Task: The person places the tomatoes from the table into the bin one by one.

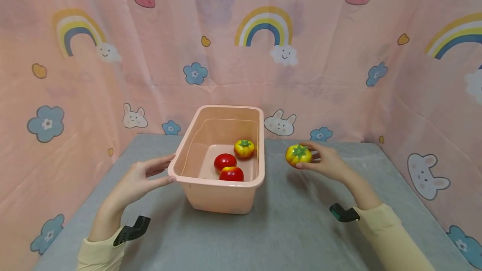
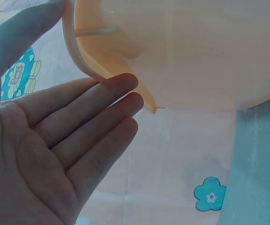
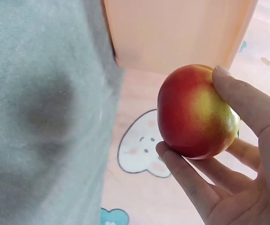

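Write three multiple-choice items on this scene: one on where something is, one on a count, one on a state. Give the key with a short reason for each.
1. Where is the tomato that the right hand holds?
A. inside the bin
B. above the table, right of the bin
C. on the left hand

2. How many tomatoes lie in the pink bin?
A. one
B. three
C. five

3. What is the left hand doing?
A. touching the bin's rim with straight fingers
B. gripping a tomato
C. lying flat on the table

Key: 1 B, the head view shows it outside the right wall. 2 B, two red and one yellow. 3 A, fingers meet the rim.
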Motion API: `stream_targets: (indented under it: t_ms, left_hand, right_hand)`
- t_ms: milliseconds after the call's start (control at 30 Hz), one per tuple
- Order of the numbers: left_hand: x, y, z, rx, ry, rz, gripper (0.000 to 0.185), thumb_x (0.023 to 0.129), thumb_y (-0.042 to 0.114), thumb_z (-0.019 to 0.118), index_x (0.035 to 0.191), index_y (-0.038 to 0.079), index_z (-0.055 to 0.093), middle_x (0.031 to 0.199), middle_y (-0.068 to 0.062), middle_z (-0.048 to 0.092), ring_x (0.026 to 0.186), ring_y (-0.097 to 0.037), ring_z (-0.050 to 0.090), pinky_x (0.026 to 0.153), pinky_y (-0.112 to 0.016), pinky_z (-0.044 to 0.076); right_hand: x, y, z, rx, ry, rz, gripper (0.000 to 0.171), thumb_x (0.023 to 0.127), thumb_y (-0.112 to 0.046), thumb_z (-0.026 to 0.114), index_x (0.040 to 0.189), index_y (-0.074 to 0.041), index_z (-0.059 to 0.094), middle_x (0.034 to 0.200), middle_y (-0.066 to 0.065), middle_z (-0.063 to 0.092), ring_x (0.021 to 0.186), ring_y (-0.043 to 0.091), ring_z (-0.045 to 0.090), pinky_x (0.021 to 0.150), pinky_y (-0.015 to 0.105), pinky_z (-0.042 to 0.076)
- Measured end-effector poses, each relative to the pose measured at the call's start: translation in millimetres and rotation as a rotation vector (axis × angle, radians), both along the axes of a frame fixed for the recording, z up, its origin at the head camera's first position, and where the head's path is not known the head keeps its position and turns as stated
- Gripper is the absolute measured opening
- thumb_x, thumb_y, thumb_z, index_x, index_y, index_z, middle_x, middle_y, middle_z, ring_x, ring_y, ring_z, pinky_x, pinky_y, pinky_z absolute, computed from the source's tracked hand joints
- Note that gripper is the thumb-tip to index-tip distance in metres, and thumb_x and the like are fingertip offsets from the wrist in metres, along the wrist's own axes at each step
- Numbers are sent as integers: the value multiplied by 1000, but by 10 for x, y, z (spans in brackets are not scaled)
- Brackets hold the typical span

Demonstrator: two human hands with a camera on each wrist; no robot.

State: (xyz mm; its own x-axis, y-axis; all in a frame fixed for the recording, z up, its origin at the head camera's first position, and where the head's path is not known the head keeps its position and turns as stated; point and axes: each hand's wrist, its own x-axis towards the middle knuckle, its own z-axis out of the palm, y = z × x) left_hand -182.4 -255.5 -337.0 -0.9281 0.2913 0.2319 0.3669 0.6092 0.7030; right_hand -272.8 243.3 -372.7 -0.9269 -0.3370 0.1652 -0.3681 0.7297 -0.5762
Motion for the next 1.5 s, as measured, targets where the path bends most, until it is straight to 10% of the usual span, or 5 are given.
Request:
stream_targets:
  t_ms: [1500]
  left_hand:
    - [-11, 7, 11, 1, 9, -7, 55, 85, 32, 72, 135, 18, 55, 133, -1, 58, 120, -25, 57, 98, -38, 50]
  right_hand:
    - [261, -221, 579, 54, 81, 52, 72, 79, -53, 70, 137, -17, 47, 118, 10, 61, 99, 29, 65, 79, 38, 60]
